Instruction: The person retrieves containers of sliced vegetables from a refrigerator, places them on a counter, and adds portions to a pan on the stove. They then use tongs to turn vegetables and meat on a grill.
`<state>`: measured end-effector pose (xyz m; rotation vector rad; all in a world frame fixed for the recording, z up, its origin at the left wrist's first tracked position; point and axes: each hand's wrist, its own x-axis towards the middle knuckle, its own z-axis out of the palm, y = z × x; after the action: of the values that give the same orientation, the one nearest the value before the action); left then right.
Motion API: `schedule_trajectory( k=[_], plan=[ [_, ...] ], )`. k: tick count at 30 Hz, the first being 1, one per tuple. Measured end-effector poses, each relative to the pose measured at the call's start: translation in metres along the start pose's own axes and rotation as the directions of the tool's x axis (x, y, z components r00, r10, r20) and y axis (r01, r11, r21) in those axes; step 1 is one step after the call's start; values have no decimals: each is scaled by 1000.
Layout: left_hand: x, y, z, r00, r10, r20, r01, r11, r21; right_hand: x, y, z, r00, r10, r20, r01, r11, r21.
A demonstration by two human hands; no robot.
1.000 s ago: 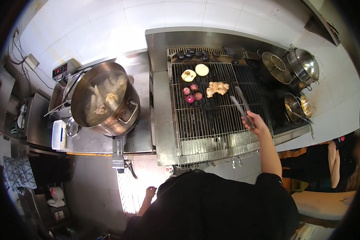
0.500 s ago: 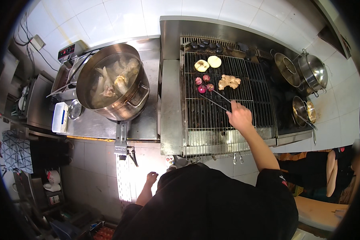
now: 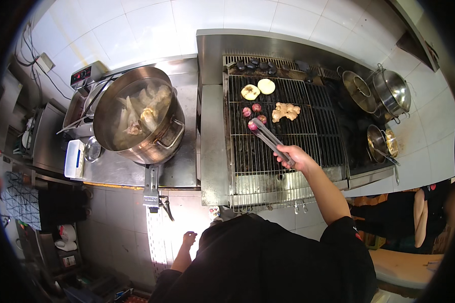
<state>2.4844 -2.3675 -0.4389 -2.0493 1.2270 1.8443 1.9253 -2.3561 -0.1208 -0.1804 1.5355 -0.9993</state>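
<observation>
The person is wearing a loose black top (image 3: 268,257), its dark cloth spreading broad and smooth. At the top's right side, a short right sleeve (image 3: 338,233) is carrying a small red-and-pale marking (image 3: 358,235), too small to make out. At the top's left side, the left sleeve (image 3: 167,278) is showing plain black. Beyond the top, forearms (image 3: 326,194) and hands (image 3: 293,157) are showing bare.

Grill bars (image 3: 245,156) free left of tongs (image 3: 266,134); pot (image 3: 136,154) blocks farther left; cookware (image 3: 393,91) apparently crowds right.
</observation>
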Motion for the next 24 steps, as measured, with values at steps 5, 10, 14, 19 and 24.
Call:
schedule_trajectory(
  k=[5,10,14,19,24],
  plan=[
    [32,-49,-2,962,214,168,-254,927,277,-30,5,-4,987,13,163,-14,1000,4],
    [13,-18,9,1000,8,-10,-9,999,-35,-72,-18,11,728,-685,23,321,311,-894],
    [49,-37,10,930,366,12,-362,914,183,-56,-57,40,599,-798,70,38,-59,-998],
    [5,56,7,944,320,-87,-257,872,416,-3,-67,46,678,-724,123,-103,-259,-960],
    [-16,77,10,960,255,-119,-234,958,166,-51,-76,63,728,-679,92,-14,-148,-989]
  ],
)
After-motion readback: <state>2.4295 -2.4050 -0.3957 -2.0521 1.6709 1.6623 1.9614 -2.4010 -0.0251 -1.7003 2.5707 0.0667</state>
